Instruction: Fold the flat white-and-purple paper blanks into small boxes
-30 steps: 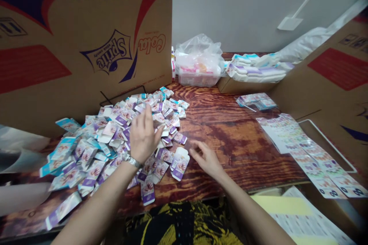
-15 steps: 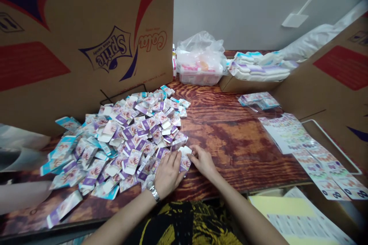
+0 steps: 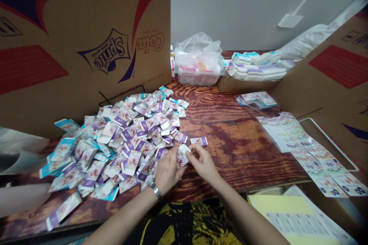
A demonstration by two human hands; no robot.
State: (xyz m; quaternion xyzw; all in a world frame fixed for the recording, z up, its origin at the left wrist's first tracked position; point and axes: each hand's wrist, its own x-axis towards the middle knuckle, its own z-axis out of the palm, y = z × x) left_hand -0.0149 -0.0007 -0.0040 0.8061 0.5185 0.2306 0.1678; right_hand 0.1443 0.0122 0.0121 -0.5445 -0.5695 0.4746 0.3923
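A small printed carton (image 3: pixel 182 157) with a white flap at its top is held between my two hands at the near edge of the pile. My left hand (image 3: pixel 168 167), with a metal watch at the wrist, grips its left side. The fingers of my right hand (image 3: pixel 202 162) are pinched at the carton's upper right, by the flap. Just beyond my right hand, a single purple-ended small carton (image 3: pixel 199 141) lies on the wooden table (image 3: pixel 230 134). The heap of small purple and blue cartons (image 3: pixel 126 130) spreads to the left, some with flaps standing up.
A large cardboard box (image 3: pixel 86 46) stands behind the heap, another cardboard box (image 3: pixel 330 72) at right. A bagged plastic tub (image 3: pixel 199 72) and a low carton of white packets (image 3: pixel 253 80) sit at the back. Printed sheets (image 3: pixel 310 153) lie on the right; yellow paper (image 3: pixel 281 204) is below the edge.
A purple-ended carton now lies apart from the heap, beyond my right hand. The carton in my hands has shifted slightly left, and the view has moved a little.
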